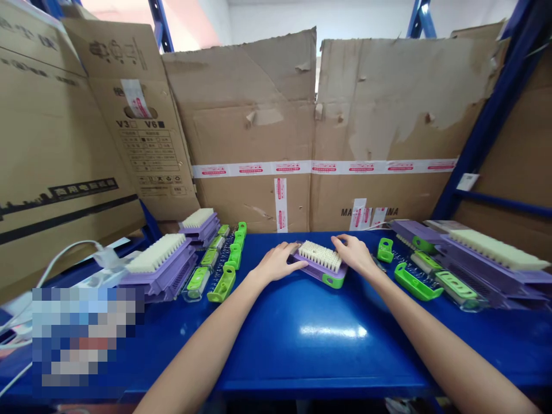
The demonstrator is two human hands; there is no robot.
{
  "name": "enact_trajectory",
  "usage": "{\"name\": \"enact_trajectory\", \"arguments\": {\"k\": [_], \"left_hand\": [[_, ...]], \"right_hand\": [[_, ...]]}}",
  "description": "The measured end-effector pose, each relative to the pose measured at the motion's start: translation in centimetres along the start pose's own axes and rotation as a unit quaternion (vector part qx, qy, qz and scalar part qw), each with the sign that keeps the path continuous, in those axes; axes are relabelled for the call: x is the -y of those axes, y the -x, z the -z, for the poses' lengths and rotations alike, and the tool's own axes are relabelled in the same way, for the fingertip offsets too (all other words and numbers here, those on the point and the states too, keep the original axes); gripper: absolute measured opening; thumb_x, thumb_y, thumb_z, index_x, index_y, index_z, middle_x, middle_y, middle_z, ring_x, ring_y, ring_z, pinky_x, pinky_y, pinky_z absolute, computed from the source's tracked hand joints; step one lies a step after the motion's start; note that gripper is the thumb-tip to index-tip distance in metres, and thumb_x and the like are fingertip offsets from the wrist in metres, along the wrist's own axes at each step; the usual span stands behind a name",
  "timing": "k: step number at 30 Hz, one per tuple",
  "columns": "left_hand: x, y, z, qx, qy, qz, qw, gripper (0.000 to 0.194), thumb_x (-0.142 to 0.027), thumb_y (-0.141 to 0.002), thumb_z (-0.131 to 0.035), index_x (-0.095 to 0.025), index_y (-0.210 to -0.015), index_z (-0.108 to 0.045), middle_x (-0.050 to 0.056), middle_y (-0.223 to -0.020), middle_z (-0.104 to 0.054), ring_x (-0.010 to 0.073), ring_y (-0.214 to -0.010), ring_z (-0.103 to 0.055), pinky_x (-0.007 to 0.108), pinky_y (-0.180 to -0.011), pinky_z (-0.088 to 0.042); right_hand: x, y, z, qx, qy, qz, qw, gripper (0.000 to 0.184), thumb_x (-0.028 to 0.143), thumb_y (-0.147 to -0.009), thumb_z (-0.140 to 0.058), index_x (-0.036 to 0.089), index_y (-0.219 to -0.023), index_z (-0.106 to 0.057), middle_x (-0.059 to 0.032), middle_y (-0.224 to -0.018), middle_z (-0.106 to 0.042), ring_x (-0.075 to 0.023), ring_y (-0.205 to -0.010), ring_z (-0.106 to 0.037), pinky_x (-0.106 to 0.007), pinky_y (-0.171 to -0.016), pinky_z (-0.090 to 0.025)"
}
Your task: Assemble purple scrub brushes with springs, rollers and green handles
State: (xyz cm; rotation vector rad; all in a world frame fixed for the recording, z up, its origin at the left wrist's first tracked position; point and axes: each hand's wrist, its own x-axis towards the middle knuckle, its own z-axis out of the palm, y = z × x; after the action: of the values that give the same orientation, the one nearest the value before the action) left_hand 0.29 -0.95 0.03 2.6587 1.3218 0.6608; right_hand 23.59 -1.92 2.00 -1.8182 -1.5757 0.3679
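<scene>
A purple brush (318, 275) with cream bristles facing up and a green end piece lies on the blue tabletop in front of me. My left hand (278, 261) grips its left end, the thumb along the near side and the fingers at the far side. At the brush's right end, my right hand (354, 254) has its fingers bent against the edge; part of the contact is hidden behind the hand. Just right of that hand is a loose green end piece (385, 250), with a larger green piece (416, 283) nearer to me.
Purple bristle parts are stacked at left (159, 261) and at right (495, 259). Rows of green clips (224, 283), small metal springs (219, 267) and clear-and-green parts (197, 283) line the left side. Cardboard sheets (254, 126) wall off the back. A white power strip (101, 279) with cables lies far left.
</scene>
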Motion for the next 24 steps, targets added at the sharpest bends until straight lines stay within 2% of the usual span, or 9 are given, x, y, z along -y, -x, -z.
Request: {"name": "enact_trajectory", "arguments": {"k": [2, 4, 7, 10, 14, 17, 20, 22, 24], "left_hand": [[0.0, 0.0, 0.0, 0.003, 0.002, -0.002, 1.0, 0.061, -0.059, -0.083, -0.049, -0.023, -0.133, -0.045, 0.008, -0.129, -0.054, 0.0246, -0.116, -0.052, 0.036, -0.1, -0.04], [0.0, -0.1, 0.0, 0.002, 0.0, -0.005, 1.0, 0.06, -0.057, -0.084, -0.049, -0.023, -0.133, -0.045, 0.008, -0.131, -0.053, 0.0247, -0.118, -0.05, 0.036, -0.101, -0.038], [0.1, 0.0, 0.0, 0.003, -0.009, -0.003, 1.0, 0.06, -0.057, -0.084, -0.049, -0.022, -0.133, -0.045, 0.007, -0.133, -0.052, 0.0246, -0.12, -0.049, 0.036, -0.103, -0.037], [0.3, 0.0, 0.1, 0.009, -0.019, 0.004, 1.0, 0.062, -0.059, -0.084, -0.048, -0.021, -0.133, -0.043, 0.007, -0.135, -0.05, 0.0246, -0.12, -0.049, 0.036, -0.102, -0.038], [0.2, 0.1, 0.6, 0.004, -0.028, 0.033, 0.999, 0.061, -0.06, -0.089, -0.036, -0.02, -0.135, -0.039, 0.009, -0.136, -0.05, 0.0238, -0.121, -0.05, 0.034, -0.1, -0.039], [0.3, 0.1, 1.0, -0.015, -0.055, 0.069, 0.996, 0.056, -0.056, -0.093, -0.027, -0.02, -0.134, -0.038, 0.009, -0.132, -0.053, 0.0234, -0.117, -0.054, 0.034, -0.096, -0.042], [0.5, 0.0, 1.3, -0.028, -0.106, 0.099, 0.989, 0.044, -0.048, -0.095, -0.029, -0.021, -0.123, -0.048, 0.008, -0.119, -0.061, 0.0229, -0.107, -0.06, 0.033, -0.086, -0.046], [0.6, -0.1, 1.3, -0.012, -0.147, 0.106, 0.983, 0.037, -0.045, -0.094, -0.032, -0.02, -0.107, -0.056, 0.008, -0.107, -0.065, 0.0237, -0.099, -0.062, 0.033, -0.08, -0.047], [0.7, -0.1, 1.2, 0.019, -0.176, 0.1, 0.979, 0.036, -0.045, -0.093, -0.034, -0.019, -0.093, -0.059, 0.009, -0.097, -0.067, 0.0249, -0.093, -0.064, 0.033, -0.075, -0.048]], "right_hand": [[0.5, 0.6, 0.2, -0.009, 0.034, 0.112, 0.993, 0.046, 0.047, -0.088, -0.042, 0.018, -0.118, -0.061, -0.011, -0.113, -0.066, -0.0256, -0.109, -0.057, -0.037, -0.094, -0.042], [1.1, 1.3, 0.1, 0.025, 0.053, 0.214, 0.975, 0.056, 0.052, -0.084, -0.048, 0.019, -0.129, -0.052, -0.0112, -0.125, -0.059, -0.0256, -0.117, -0.052, -0.037, -0.098, -0.039], [1.7, 2.1, -0.3, 0.11, 0.125, 0.277, 0.946, 0.074, 0.057, -0.073, -0.059, 0.019, -0.135, -0.045, -0.0135, -0.125, -0.057, -0.0294, -0.114, -0.053, -0.038, -0.094, -0.04], [2.3, 2.3, -0.5, 0.146, 0.175, 0.267, 0.936, 0.076, 0.052, -0.07, -0.063, 0.02, -0.137, -0.043, -0.0128, -0.117, -0.062, -0.0288, -0.105, -0.058, -0.035, -0.086, -0.043], [3.0, 2.3, -0.2, 0.142, 0.218, 0.241, 0.935, 0.075, 0.041, -0.068, -0.063, 0.023, -0.137, -0.042, -0.0111, -0.112, -0.065, -0.0287, -0.099, -0.061, -0.033, -0.078, -0.044], [3.2, 1.7, 1.2, 0.123, 0.223, 0.209, 0.944, 0.075, 0.041, -0.068, -0.062, 0.025, -0.138, -0.041, -0.0093, -0.111, -0.066, -0.0282, -0.096, -0.063, -0.032, -0.075, -0.045], [2.9, 0.1, 4.3, 0.078, 0.206, 0.185, 0.958, 0.072, 0.045, -0.071, -0.06, 0.025, -0.138, -0.041, -0.008, -0.112, -0.065, -0.0265, -0.095, -0.062, -0.031, -0.074, -0.045], [2.2, -1.5, 7.2, 0.033, 0.21, 0.173, 0.962, 0.072, 0.048, -0.071, -0.059, 0.025, -0.137, -0.043, -0.008, -0.117, -0.063, -0.0273, -0.099, -0.061, -0.032, -0.076, -0.045], [1.2, -3.3, 10.3, -0.016, 0.233, 0.131, 0.964, 0.073, 0.052, -0.071, -0.06, 0.025, -0.136, -0.043, -0.0091, -0.121, -0.061, -0.0293, -0.101, -0.059, -0.034, -0.077, -0.044]]}}
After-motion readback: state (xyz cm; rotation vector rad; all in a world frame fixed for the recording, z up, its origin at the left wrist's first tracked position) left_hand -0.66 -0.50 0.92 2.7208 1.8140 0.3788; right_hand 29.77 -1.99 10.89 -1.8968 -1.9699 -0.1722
